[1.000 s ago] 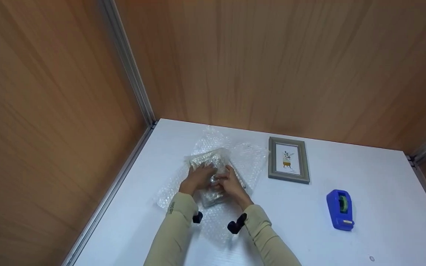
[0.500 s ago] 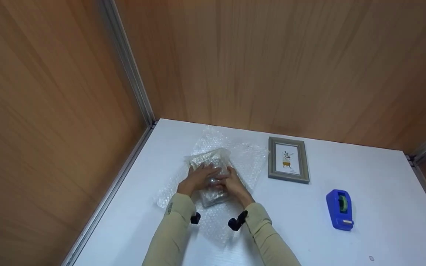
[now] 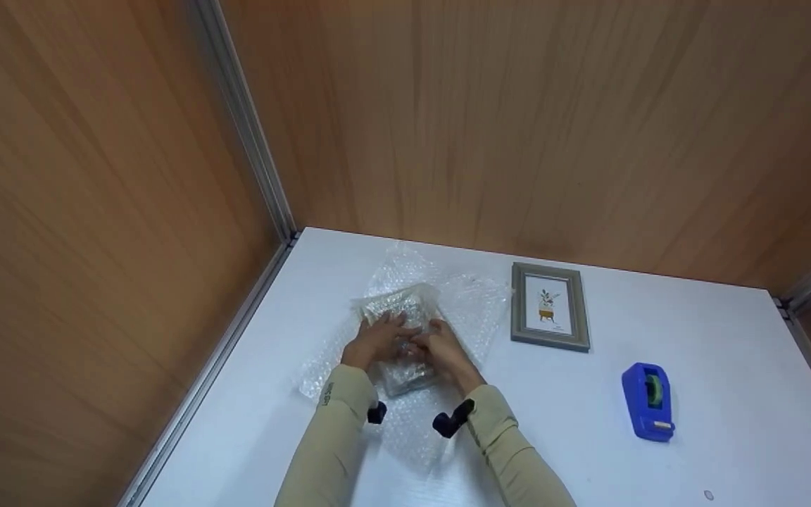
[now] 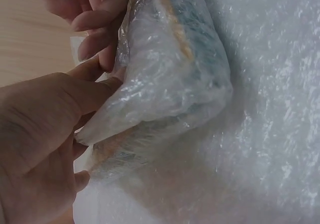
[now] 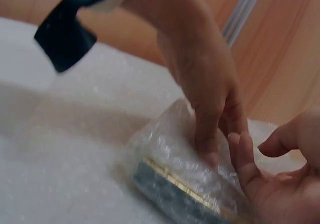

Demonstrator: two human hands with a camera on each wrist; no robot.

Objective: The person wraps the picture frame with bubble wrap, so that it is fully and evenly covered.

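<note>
A person's left hand (image 3: 375, 341) lies on a bundle (image 3: 409, 382) in clear plastic, its fingers spread and touching the top. The right hand (image 3: 449, 354) is at the bundle's right side, fingers bent and close to those of the left; whether they pinch the plastic, I cannot tell. The bundle rests at a slant on an open sheet of bubble wrap (image 3: 476, 303), in the left part of a white desk (image 3: 553, 436).

From the head view, the hands hide the bundle's middle. The left wrist view shows a loose plastic fold near the fingers, and the right wrist view shows a gold edge (image 5: 182, 184) above a blue-grey side (both seen dimly through the plastic). There, too, the right thumb stands apart from its neighbouring fingers.

Just right of the bubble wrap is a grey frame (image 3: 548, 305) with a small plant picture. Farther right, nearer the person, is a blue tape dispenser (image 3: 648, 403). Wood panels (image 3: 518, 127) rise behind the desk.
</note>
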